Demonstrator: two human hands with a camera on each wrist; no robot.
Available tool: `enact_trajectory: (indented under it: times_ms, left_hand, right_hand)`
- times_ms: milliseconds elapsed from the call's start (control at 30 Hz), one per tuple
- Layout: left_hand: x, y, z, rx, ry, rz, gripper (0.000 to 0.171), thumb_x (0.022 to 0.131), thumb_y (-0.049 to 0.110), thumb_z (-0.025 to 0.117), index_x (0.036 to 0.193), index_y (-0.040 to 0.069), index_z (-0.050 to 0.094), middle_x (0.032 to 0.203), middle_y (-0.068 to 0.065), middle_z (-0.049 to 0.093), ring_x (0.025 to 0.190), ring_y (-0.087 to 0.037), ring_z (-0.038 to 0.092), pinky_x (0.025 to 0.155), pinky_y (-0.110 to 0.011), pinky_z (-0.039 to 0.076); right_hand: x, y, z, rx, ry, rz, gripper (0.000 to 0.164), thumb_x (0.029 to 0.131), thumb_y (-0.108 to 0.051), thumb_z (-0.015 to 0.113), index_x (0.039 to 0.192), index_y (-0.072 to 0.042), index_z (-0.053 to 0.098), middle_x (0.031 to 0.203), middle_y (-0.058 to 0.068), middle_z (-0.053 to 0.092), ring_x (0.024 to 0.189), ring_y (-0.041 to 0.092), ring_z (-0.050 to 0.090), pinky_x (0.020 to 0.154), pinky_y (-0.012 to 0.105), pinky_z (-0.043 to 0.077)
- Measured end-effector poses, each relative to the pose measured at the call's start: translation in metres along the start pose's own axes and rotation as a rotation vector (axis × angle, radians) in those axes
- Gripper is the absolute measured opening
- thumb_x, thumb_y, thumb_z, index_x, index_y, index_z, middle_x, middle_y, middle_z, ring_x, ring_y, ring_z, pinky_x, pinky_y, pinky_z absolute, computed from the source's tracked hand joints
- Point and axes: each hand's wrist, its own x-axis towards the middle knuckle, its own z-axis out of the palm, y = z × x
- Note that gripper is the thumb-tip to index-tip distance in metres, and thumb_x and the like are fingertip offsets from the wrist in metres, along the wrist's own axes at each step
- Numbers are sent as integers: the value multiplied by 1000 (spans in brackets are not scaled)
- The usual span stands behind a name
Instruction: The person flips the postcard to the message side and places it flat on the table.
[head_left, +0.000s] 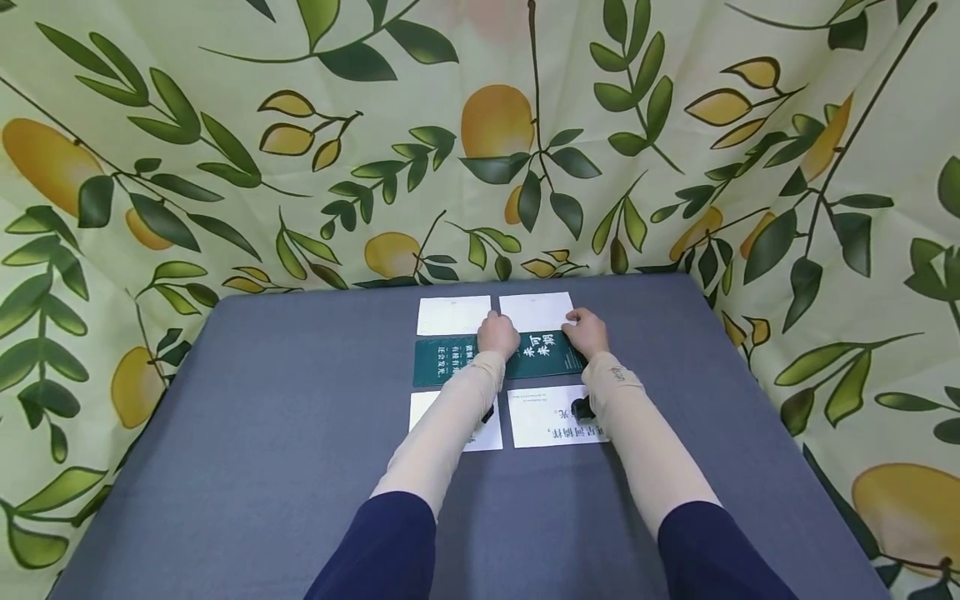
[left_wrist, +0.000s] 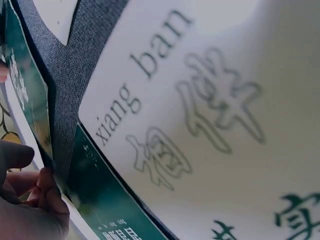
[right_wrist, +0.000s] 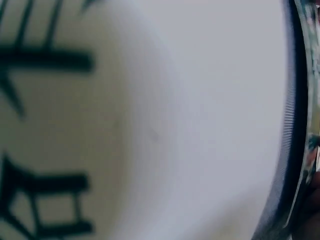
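When viewed from head cam, note right green card [head_left: 551,358] in mid row on grey table [head_left: 300,400], btwn L hand [head_left: 498,335] and R hand [head_left: 588,333]. Find left end of card at L fingers, far right corner at R fingertips, w/ white lettering exposed btwn. Re L hand: see fingers bent and close together in L wrist cam, tips at card corner; cannot tell if pinching or just touching. Re R hand: see fingers bent at card edge in head cam, only a sliver in R wrist cam; cannot tell if pinching. Locate left green card [head_left: 438,362] immed. left, right end hidden by L hand and L sleeve [head_left: 441,433]. Beyond, see far left white card [head_left: 450,317] and far right white card [head_left: 534,311], side by side. Nearer, see near left white card [head_left: 487,437], partly covered by L sleeve, and near right white card [head_left: 542,418], w/ printed text. Note black device [head_left: 581,408] at R wrist, overlapping near right white card. At back, see leaf-and-fruit-print cloth [head_left: 420,192].
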Motion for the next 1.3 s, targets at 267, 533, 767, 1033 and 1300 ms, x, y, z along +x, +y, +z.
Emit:
enact_trajectory:
  times_ms: [267, 533, 767, 1033, 1300]
  left_hand:
    - [-23, 1, -34, -44, 26, 123, 30, 92, 14, 48, 106, -4, 66, 106, -18, 60, 97, -28, 59, 86, -39, 48]
    - [-41, -11, -64, -143, 60, 191, 36, 93, 21, 51, 122, 1, 60, 112, -17, 59, 104, -30, 55, 89, -40, 44]
    - [-57, -25, -79, -257, 51, 175, 38, 91, 21, 56, 126, 5, 57, 106, -14, 57, 99, -27, 52, 84, -38, 40]
    - [-79, -46, -88, -371, 28, 123, 50, 89, 23, 62, 134, 6, 49, 118, -17, 52, 109, -31, 47, 91, -43, 39]
    - [-96, -75, -89, -433, -2, 26, 64, 85, 22, 66, 140, 4, 39, 127, -22, 42, 118, -34, 38, 97, -47, 38]
  right_hand:
    - [-5, 1, -8, 189, -1, 13, 38, 95, -23, 49, 128, -4, 52, 106, 17, 54, 92, 27, 48, 81, 38, 41]
    - [-12, -15, -13, 303, 0, -84, 38, 94, -24, 52, 128, -7, 52, 84, 3, 40, 78, 19, 41, 69, 30, 33]
    - [-35, -47, -7, 343, -57, -201, 39, 94, -24, 53, 128, -4, 51, 90, 3, 44, 81, 19, 40, 72, 30, 34]
    - [-59, -75, 13, 393, -160, -216, 44, 93, -27, 55, 133, -11, 45, 114, 11, 51, 102, 24, 49, 82, 31, 40]
    - [-76, -84, 34, 367, -270, -179, 58, 93, -26, 56, 142, -7, 31, 137, 17, 39, 125, 32, 43, 101, 47, 40]
